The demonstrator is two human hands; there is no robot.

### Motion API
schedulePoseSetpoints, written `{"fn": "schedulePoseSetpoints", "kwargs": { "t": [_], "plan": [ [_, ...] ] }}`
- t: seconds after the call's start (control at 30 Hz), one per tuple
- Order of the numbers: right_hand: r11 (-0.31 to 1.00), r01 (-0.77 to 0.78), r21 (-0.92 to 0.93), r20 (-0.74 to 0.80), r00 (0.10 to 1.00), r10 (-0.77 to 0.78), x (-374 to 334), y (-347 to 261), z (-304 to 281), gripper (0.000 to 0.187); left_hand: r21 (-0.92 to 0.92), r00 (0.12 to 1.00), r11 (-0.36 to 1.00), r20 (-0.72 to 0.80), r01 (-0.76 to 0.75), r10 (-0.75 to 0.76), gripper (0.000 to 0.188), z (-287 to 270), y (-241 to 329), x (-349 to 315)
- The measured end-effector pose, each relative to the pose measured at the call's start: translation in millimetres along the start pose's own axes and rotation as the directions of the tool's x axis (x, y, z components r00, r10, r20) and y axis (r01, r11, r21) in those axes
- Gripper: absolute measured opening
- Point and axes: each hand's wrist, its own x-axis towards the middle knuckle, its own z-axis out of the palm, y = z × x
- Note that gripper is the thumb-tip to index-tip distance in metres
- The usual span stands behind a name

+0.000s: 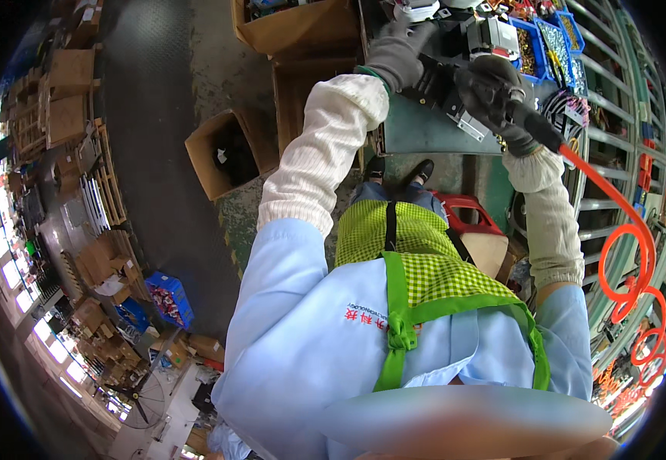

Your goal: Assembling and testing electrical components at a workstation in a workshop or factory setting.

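Note:
My right hand (501,96), in a dark grey glove, is closed around a black air tool (536,126), likely a pneumatic screwdriver. An orange-red coiled hose (605,188) runs from the tool's end. Left of that hand, a black metal part (429,83) with a silver bracket (469,126) lies on the dark workbench (417,136). My left hand (398,57), gloved as well, is at the part's left end with fingers stretched apart toward a white piece (417,11). Its palm side is hidden. The tool's tip cannot be made out against the dark part.
Blue bins (531,50) of small metal hardware stand at the bench's right, near a bundle of black cables (565,111). A grey-black device (494,37) sits behind the part. Open cardboard boxes (229,153) are left of the bench. A red stool (467,215) is beside my legs.

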Motion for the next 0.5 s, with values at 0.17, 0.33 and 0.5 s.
{"fn": "schedulePoseSetpoints", "kwargs": {
  "t": [0.17, 0.33, 0.5],
  "plan": [
    [0.91, -0.129, 0.395, 0.004, 0.99, 0.139, 10.6, 7.0, 11.5, 0.042, -0.297, 0.956, 0.909, 0.076, 0.292, -0.282, 0.078, 6.6, -30.5, -0.2],
    [0.959, -0.043, 0.279, -0.094, 0.993, 0.072, 9.3, -3.8, 18.8, 0.042, -0.361, 0.917, 0.844, 0.205, 0.396, -0.342, 0.077, 28.1, -46.6, 11.5],
    [0.948, 0.019, 0.317, -0.112, 0.994, 0.018, 5.3, 5.3, 17.4, 0.037, -0.299, 0.864, 0.832, 0.355, 0.467, -0.357, 0.049, 31.8, -43.7, 24.2]
  ]
}}
